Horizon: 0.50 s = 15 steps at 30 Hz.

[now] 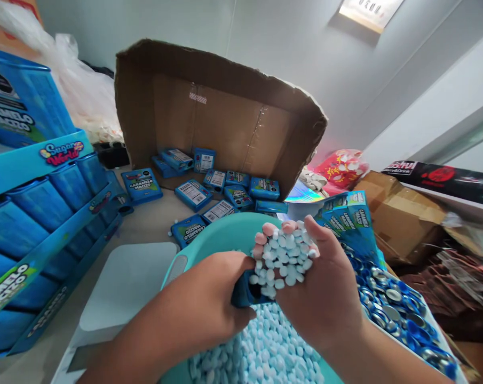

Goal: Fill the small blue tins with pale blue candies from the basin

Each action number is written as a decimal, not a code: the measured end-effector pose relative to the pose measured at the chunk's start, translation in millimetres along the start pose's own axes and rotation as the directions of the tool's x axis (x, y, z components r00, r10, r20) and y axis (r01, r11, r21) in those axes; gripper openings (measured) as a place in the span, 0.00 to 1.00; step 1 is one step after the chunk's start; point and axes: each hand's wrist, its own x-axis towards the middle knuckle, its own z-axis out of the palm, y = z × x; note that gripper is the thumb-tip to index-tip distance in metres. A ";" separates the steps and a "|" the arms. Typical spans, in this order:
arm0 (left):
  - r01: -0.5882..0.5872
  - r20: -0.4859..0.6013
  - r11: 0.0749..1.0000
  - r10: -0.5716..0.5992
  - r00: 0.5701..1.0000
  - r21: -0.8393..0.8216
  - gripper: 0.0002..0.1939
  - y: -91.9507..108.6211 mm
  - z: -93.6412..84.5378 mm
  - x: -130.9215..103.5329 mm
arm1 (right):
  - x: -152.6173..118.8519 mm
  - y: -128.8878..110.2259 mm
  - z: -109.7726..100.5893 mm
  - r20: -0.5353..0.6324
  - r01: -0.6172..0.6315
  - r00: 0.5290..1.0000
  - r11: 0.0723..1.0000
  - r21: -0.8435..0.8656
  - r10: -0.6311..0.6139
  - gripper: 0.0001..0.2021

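Observation:
My left hand (229,288) grips a small dark-blue candy container (241,293), its opening turned toward my other hand. Cupped palm up, my right hand (325,282) holds a heap of pale-blue candies (287,253) right at that opening. Below both hands, a teal basin (213,234) contains many loose candies (273,341) of the same kind. My left hand and forearm hide part of the basin, and most of the container is covered by my fingers.
Several blue packs (193,193) lie before an open cardboard box (225,117). Display trays (33,213) of blue containers stand left, near a white scale (129,277). To the right are many blue-and-silver caps (393,309), printed blue cartons (349,218) and a brown box (401,213).

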 end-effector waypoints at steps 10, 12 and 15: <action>0.046 0.020 0.999 -0.047 0.999 0.028 0.17 3.3 -3.7 0.4 | -4.4 -1.9 -0.7 0.089 0.087 0.993 0.994 -0.071 -0.080 0.14; 0.050 0.032 0.999 -0.051 0.998 0.019 0.15 4.8 -4.0 0.8 | -5.1 -2.0 -1.0 0.114 0.097 0.990 0.992 -0.087 -0.087 0.15; 0.004 0.041 1.000 -0.004 0.999 -0.008 0.14 6.8 -3.5 1.6 | -5.7 -1.3 -0.8 0.111 0.089 0.991 0.990 -0.111 -0.077 0.16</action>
